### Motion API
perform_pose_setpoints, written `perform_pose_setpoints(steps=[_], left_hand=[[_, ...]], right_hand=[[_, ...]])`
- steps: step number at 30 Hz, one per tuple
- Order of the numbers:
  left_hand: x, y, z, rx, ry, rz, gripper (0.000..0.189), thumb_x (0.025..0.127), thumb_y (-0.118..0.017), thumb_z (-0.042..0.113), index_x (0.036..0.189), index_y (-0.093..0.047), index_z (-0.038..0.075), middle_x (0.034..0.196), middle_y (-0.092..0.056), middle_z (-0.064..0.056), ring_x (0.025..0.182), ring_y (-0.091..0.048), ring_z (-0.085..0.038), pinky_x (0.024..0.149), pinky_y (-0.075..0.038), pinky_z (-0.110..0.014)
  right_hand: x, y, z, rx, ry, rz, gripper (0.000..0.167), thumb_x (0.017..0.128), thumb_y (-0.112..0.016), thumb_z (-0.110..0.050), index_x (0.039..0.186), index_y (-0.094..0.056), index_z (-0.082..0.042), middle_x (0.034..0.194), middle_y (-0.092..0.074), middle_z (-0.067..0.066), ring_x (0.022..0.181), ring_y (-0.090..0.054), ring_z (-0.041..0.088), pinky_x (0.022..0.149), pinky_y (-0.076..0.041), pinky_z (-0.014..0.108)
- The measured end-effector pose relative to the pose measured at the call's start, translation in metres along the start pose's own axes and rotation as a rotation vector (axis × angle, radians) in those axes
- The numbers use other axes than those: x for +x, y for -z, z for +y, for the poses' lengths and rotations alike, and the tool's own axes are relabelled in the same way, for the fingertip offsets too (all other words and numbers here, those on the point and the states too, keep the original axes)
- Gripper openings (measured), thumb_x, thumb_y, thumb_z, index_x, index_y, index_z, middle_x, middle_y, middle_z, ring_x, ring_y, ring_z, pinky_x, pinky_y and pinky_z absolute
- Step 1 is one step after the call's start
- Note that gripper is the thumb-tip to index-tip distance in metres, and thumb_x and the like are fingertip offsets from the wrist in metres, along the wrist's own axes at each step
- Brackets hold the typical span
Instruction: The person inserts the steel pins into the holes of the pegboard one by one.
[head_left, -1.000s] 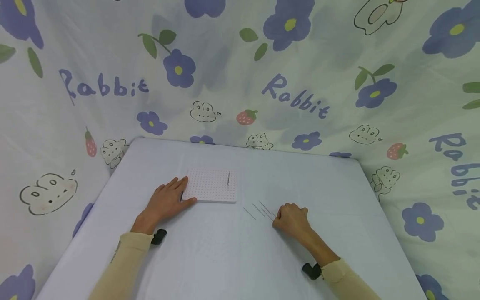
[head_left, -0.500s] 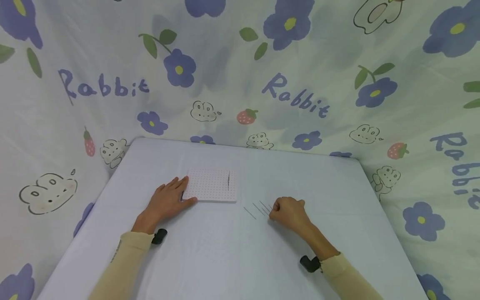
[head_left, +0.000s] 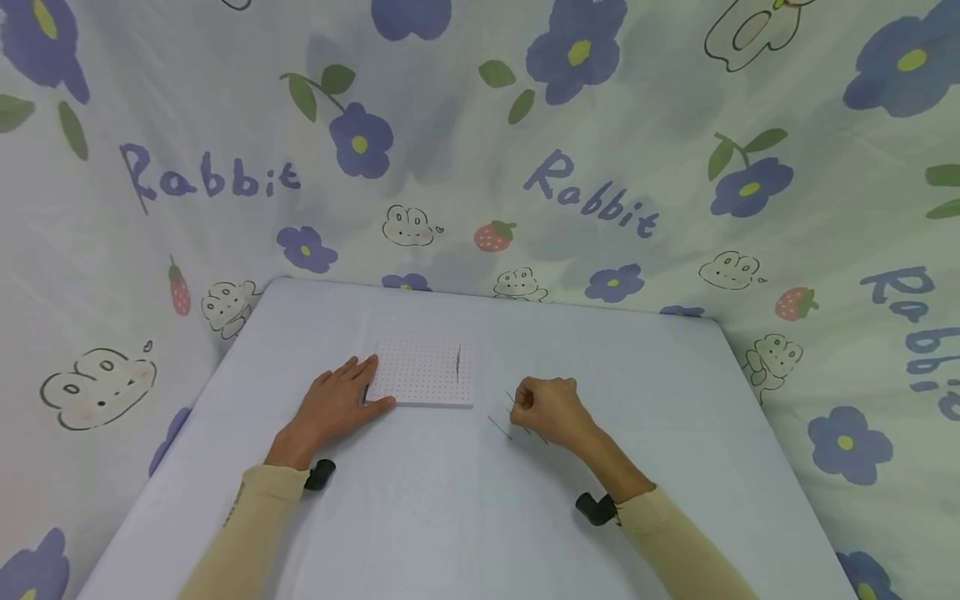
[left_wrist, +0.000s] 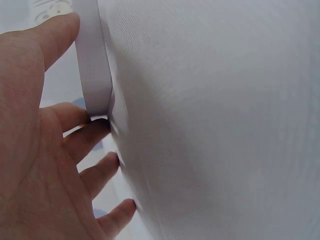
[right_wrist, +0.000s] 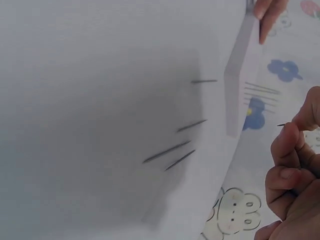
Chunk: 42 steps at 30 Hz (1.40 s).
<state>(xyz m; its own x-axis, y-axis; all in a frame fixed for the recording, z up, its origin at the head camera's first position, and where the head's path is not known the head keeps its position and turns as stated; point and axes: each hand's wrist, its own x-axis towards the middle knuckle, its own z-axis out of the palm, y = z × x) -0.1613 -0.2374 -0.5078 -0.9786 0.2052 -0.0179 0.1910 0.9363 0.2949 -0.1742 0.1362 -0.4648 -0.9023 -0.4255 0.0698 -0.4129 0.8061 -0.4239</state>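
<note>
A white board with a grid of small holes (head_left: 420,373) lies on the table. My left hand (head_left: 330,410) rests at its left end, thumb along the front edge, fingers spread and touching the side (left_wrist: 95,70). Several thin dark needles stand upright in the board's right part, shown in the right wrist view as a row of needles (right_wrist: 262,91). My right hand (head_left: 553,408) is raised right of the board, pinching one needle between thumb and forefinger; only its tip (right_wrist: 281,125) shows. Below it, several loose needles (right_wrist: 167,151) lie on the table, partly hidden by the hand in the head view.
The white-covered table (head_left: 435,517) ends at a back edge against a hanging cloth (head_left: 450,183) printed with flowers and rabbits. A black wrist camera (head_left: 320,475) sits by the left sleeve, and another black camera (head_left: 596,508) by the right sleeve.
My right hand has lifted from the loose needles and moved left and away from me, toward the board, with a needle pinched. The left hand and the board have stayed put.
</note>
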Motion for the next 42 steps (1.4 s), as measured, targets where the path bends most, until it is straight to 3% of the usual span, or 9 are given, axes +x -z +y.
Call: perform_pose_setpoints(steps=[4,14,23,26,29,32,37,42], left_hand=[[0.000,-0.001,0.000,0.002,0.002,0.006,0.092,0.095,-0.058,0.061,0.156,-0.031,-0.001,0.160,-0.034,-0.020,0.148,-0.028,-0.044,0.115,-0.022,-0.068],[0.000,-0.002,-0.001,0.005,0.004,0.009,0.092,0.095,-0.057,0.062,0.157,-0.031,0.000,0.161,-0.034,-0.018,0.148,-0.028,-0.043,0.115,-0.022,-0.067],[0.000,-0.003,-0.002,0.020,0.004,0.012,0.092,0.094,-0.056,0.063,0.157,-0.030,0.000,0.161,-0.033,-0.018,0.148,-0.027,-0.043,0.116,-0.022,-0.067],[0.000,-0.003,-0.002,0.021,0.002,0.014,0.092,0.094,-0.057,0.063,0.157,-0.030,0.000,0.161,-0.034,-0.018,0.148,-0.028,-0.043,0.115,-0.022,-0.067],[-0.001,-0.002,-0.001,0.018,0.003,0.014,0.092,0.094,-0.057,0.062,0.156,-0.031,0.000,0.160,-0.034,-0.018,0.148,-0.028,-0.043,0.115,-0.022,-0.067],[-0.001,-0.001,0.000,0.018,0.006,0.012,0.091,0.094,-0.058,0.061,0.156,-0.031,0.000,0.160,-0.034,-0.019,0.148,-0.028,-0.043,0.115,-0.022,-0.067],[-0.001,-0.001,0.000,0.023,0.011,0.006,0.091,0.095,-0.058,0.061,0.157,-0.030,0.000,0.161,-0.033,-0.019,0.148,-0.027,-0.043,0.116,-0.022,-0.066],[-0.001,-0.001,0.000,0.022,0.011,0.005,0.091,0.095,-0.058,0.061,0.156,-0.030,0.000,0.160,-0.034,-0.019,0.148,-0.027,-0.043,0.116,-0.022,-0.067]], right_hand=[[0.013,-0.002,-0.013,0.007,0.043,0.017,0.006,0.081,-0.065,-0.020,0.075,-0.063,-0.019,0.058,-0.055,-0.016,0.054,-0.051,0.006,0.089,-0.039,0.057],[0.039,-0.012,-0.032,0.035,0.089,0.045,0.004,0.080,-0.064,-0.021,0.077,-0.062,-0.020,0.067,-0.059,-0.015,0.061,-0.053,0.008,0.085,-0.039,0.048],[0.053,-0.015,-0.042,0.180,0.084,0.022,0.006,0.079,-0.065,-0.020,0.080,-0.059,-0.021,0.074,-0.061,-0.013,0.067,-0.052,0.009,0.107,-0.031,0.062],[0.058,-0.017,-0.044,0.209,0.075,0.003,0.006,0.079,-0.065,-0.020,0.081,-0.059,-0.022,0.077,-0.062,-0.013,0.068,-0.052,0.010,0.104,-0.033,0.057],[0.062,-0.018,-0.045,0.237,0.058,-0.013,0.008,0.079,-0.066,-0.020,0.082,-0.059,-0.024,0.079,-0.064,-0.013,0.070,-0.053,0.011,0.085,-0.044,0.045],[0.066,-0.019,-0.045,0.256,0.042,-0.022,0.009,0.079,-0.066,-0.020,0.082,-0.060,-0.026,0.082,-0.066,-0.012,0.070,-0.055,0.012,0.068,-0.041,0.036],[0.070,-0.021,-0.044,0.285,0.030,-0.036,0.007,0.081,-0.067,-0.021,0.083,-0.062,-0.026,0.084,-0.068,-0.012,0.074,-0.058,0.013,0.077,-0.036,0.037],[0.072,-0.023,-0.043,0.294,0.021,-0.051,0.006,0.081,-0.066,-0.022,0.084,-0.064,-0.027,0.086,-0.069,-0.011,0.079,-0.060,0.014,0.078,-0.041,0.038]])
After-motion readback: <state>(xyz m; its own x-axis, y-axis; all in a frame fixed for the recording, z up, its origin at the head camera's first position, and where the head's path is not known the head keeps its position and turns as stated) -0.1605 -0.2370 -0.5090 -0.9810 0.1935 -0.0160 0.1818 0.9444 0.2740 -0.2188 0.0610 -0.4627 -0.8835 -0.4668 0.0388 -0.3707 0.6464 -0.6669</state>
